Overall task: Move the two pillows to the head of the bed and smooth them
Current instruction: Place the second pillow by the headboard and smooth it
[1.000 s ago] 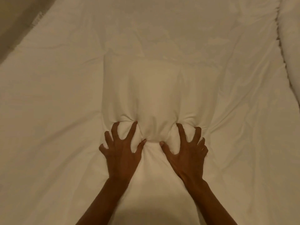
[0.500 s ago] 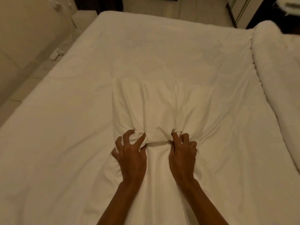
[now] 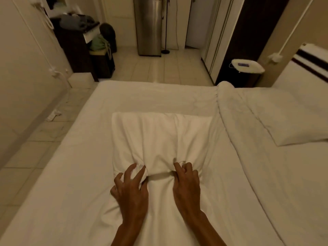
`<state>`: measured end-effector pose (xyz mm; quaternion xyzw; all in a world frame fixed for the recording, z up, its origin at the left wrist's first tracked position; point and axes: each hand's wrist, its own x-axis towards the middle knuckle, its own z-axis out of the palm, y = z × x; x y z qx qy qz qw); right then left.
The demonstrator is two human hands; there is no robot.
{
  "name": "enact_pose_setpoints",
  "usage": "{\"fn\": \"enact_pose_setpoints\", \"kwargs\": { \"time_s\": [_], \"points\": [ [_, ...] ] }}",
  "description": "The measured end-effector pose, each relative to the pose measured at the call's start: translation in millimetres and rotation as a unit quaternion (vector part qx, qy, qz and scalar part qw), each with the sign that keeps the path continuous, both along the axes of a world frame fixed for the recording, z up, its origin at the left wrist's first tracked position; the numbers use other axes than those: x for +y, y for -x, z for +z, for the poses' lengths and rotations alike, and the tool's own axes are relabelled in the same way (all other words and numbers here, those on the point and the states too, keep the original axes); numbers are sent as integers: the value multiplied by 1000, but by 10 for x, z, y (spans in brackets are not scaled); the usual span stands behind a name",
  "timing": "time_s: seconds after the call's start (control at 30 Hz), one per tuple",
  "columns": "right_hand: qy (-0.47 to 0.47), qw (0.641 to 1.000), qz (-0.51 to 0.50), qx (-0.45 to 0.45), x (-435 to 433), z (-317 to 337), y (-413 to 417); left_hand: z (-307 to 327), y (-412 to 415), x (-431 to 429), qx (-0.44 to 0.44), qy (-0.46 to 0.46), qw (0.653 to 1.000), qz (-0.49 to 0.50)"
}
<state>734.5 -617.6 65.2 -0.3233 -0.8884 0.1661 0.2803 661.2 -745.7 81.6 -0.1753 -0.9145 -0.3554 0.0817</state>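
Observation:
A white pillow [image 3: 159,137] lies in the middle of the white bed [image 3: 67,174], its near edge bunched into folds. My left hand [image 3: 131,192] clutches that near edge on the left, fingers curled into the fabric. My right hand [image 3: 186,187] grips the same edge on the right. A second white pillow [image 3: 291,121] lies flat at the right side of the bed, by the headboard [image 3: 310,61] with dark stripes.
A rolled duvet edge [image 3: 225,107] runs down between the two pillows. Beyond the bed are tiled floor, a steel fridge [image 3: 149,25], a dark cabinet with clutter [image 3: 74,38], and a bedside stand with a phone [image 3: 246,65]. A wall stands on the left.
My fingers went from spread on the pillow's near edge to curled tight into its fabric. The view tilted up, showing the room and the second pillow.

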Motion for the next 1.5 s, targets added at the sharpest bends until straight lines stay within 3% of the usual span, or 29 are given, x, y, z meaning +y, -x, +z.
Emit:
{"fn": "enact_pose_setpoints", "kwargs": {
  "time_s": [0.27,0.53,1.0,1.5],
  "points": [
    [-24,998,-49,16,-177,1748,-686,1570,-524,-75,9,-48,997,-65],
    [-63,990,-119,28,83,2469,-1257,2187,-902,325,66,-86,986,-125],
    [-10,975,-206,82,1481,2300,-3090,2273,-2583,1856,65,-85,957,-270],
    [-65,985,-160,19,3431,2202,-5157,1871,-4507,3743,-25,-92,966,-242]
  ]
}}
